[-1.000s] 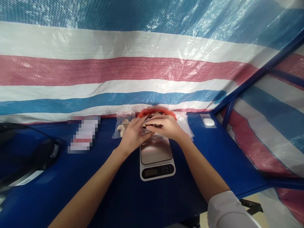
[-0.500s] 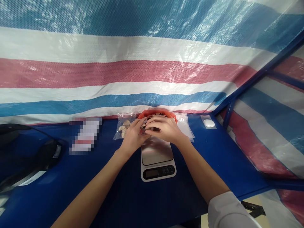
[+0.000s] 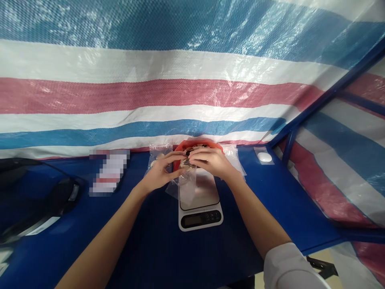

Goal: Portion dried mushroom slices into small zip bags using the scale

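Between my two hands a clear plastic bag (image 3: 189,186) hangs over the kitchen scale (image 3: 202,196), with some pale and dark slices near its top. My left hand (image 3: 161,170) grips the bag from the left, thumb below and fingers above. From the right, my right hand (image 3: 212,160) closes its bent fingers on the bag's upper part; its fingertips are partly hidden. Just behind the hands sits an orange-red bag (image 3: 182,145) filled with dried-looking pale and dark slices. Partly behind my left hand lies another clear zip bag (image 3: 155,150) with pale pieces in it.
Clear empty bags (image 3: 236,160) lie right of the orange-red bag. A white oval object (image 3: 264,157) rests on a small clear bag farther right. A blurred-out item (image 3: 110,172) and black gear (image 3: 57,204) occupy the left of the blue table (image 3: 156,245). Striped sheeting (image 3: 180,94) rises behind.
My left hand has shifted left and opened wider around the clear bag. The bag's lower part now hangs in view over the scale. My right hand has barely moved.
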Motion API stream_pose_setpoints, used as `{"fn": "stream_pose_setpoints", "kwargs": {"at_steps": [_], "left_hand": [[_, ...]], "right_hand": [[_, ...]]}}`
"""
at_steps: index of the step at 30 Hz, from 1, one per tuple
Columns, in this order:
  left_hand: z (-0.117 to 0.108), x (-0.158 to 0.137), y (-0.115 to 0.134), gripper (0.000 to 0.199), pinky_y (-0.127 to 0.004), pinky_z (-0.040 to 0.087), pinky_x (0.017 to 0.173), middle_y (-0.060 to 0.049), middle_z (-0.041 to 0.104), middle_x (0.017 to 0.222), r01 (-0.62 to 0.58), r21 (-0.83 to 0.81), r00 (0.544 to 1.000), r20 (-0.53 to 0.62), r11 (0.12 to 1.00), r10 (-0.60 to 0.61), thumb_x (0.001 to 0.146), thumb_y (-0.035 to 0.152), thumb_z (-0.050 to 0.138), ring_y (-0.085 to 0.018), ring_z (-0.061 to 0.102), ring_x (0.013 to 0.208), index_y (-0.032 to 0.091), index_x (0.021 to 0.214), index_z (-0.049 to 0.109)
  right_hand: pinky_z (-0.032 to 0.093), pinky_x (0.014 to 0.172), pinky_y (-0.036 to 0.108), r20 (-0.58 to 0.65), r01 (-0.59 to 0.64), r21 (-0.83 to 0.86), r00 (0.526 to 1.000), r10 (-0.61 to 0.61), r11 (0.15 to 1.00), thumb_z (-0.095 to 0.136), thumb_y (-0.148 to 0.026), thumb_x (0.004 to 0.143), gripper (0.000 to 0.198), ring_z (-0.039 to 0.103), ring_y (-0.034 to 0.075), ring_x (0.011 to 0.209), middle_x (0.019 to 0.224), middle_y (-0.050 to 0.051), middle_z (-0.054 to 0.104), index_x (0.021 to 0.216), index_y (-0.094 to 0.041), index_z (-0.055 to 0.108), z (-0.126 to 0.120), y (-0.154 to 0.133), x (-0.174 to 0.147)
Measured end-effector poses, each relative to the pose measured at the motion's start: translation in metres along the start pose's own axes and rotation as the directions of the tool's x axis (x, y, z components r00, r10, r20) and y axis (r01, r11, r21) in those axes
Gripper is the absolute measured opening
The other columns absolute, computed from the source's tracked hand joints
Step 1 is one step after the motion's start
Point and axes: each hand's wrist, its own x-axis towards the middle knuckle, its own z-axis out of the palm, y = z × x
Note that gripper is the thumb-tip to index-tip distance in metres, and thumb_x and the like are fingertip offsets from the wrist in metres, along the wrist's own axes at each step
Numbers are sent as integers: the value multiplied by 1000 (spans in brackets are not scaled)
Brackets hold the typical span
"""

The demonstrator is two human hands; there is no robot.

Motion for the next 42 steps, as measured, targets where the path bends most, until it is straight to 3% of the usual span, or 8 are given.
{"fn": "stream_pose_setpoints", "kwargs": {"at_steps": [9, 16, 20, 23, 29, 33, 42], "left_hand": [[-1, -1, 2, 35, -39, 56, 97, -9, 76, 108, 1, -9, 1000, -7, 1000, -1, 85, 44, 75, -24, 70, 103, 22, 113, 73], [-14, 1, 3, 24, -36, 57, 92, -9, 74, 107, -147, 47, 988, 60, 988, 145, 91, 38, 70, -21, 69, 101, 23, 109, 76], [-17, 1, 0, 20, -34, 57, 88, -9, 74, 104, -219, 26, 975, 44, 975, 218, 89, 36, 74, -20, 69, 97, 23, 103, 78], [-18, 0, -1, 20, -32, 57, 86, -8, 74, 102, -153, -38, 987, 43, 987, 155, 86, 36, 77, -19, 70, 92, 23, 101, 79], [-23, 0, 5, 22, -30, 58, 81, -7, 75, 105, 136, -234, 977, 193, 963, -91, 93, 40, 67, -19, 70, 93, 22, 100, 77], [-21, 2, 9, 25, -31, 57, 83, -7, 74, 104, 178, -261, 967, 225, 949, -120, 94, 43, 65, -21, 70, 96, 20, 95, 74], [-2, 3, 6, 36, -34, 56, 88, -11, 72, 111, 194, -172, 979, -29, 966, -201, 96, 53, 56, -22, 68, 99, 18, 95, 66]], "right_hand": [[56, 103, 37, -31, 58, 42, 998, -56, 997, 58, -31, 99, 22, 71, 20, 110, 109, -1, 78, 96, -31, 79, 5, 5, -2], [58, 100, 36, -33, 163, 5, 986, -163, 987, 60, -28, 99, 19, 73, 19, 106, 108, 1, 79, 94, -27, 78, 7, 6, -3], [61, 95, 34, -89, 230, 12, 970, -228, 973, 59, -26, 99, 18, 74, 19, 101, 106, 2, 79, 95, -25, 77, 9, 8, -3], [61, 94, 34, -116, 228, 23, 968, -224, 973, 59, -25, 99, 19, 74, 19, 100, 105, 2, 78, 94, -25, 77, 10, 8, -3], [61, 95, 34, -174, 284, 73, 948, -268, 956, 60, -22, 98, 16, 74, 19, 101, 103, 3, 78, 94, -23, 76, 7, 6, -3], [61, 93, 33, -153, 264, 76, 956, -250, 962, 60, -24, 99, 17, 75, 18, 98, 101, 2, 79, 93, -23, 76, 6, 4, -4], [60, 82, 27, -77, 261, 75, 964, -255, 962, 63, -27, 97, 15, 75, 16, 85, 93, 2, 79, 92, -21, 76, 8, 2, -4]]}}
